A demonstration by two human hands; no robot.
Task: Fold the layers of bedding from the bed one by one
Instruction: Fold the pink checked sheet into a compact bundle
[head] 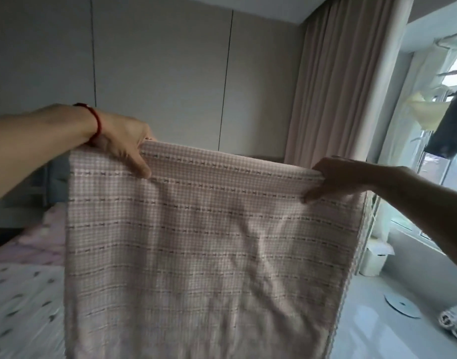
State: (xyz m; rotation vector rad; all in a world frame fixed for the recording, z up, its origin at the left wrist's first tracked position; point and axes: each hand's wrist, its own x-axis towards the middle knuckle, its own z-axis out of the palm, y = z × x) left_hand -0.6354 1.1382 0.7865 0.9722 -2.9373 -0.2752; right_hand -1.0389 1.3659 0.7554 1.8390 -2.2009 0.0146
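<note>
Pink gingham blanket (201, 250) held up mid-air beside bed (22, 294), hanging long axis downward; top edge pinched by left hand (121, 143) and right hand (341, 177), well apart, left slightly higher, fingers curled.

Grey wall (157, 60), beige curtain (338, 86), bright window (429, 203)
</note>
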